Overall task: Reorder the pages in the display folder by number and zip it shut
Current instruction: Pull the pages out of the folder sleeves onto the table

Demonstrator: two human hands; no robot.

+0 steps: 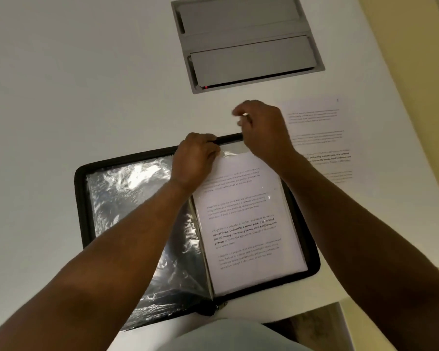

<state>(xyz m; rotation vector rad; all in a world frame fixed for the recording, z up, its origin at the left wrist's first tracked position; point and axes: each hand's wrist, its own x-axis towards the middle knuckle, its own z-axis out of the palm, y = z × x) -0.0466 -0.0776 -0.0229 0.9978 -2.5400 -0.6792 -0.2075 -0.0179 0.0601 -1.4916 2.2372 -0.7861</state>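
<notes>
1. The left hand (197, 154) presses down with curled fingers on the top edge of a clear plastic sleeve (241, 188), pinning it at the far rim of the black zip-edged display folder (80, 198).
2. The right hand (260, 127) hovers just beyond that rim, fingers curled as if pinching something small and pale; whether it really holds the sleeve's lip or a page corner I cannot tell.
3. Under both hands, toward the body, a white printed page (246, 224) sits inside the sleeve on the folder's right half, apparently fully seated.
4. Out to the side of the left hand, the folder's left half shows crinkled, shiny empty sleeves (127, 198).
5. Outward of the right hand, a loose printed sheet (319, 138) lies flat on the white table (86, 84), well apart from the folder.
6. Beyond both hands is a grey recessed hatch (246, 41) in the tabletop.
7. Judgement: to work the sleeve well, keep the left hand anchoring the film while the right parts the mouth, and check page numbers first. The zip is not yet closed.
</notes>
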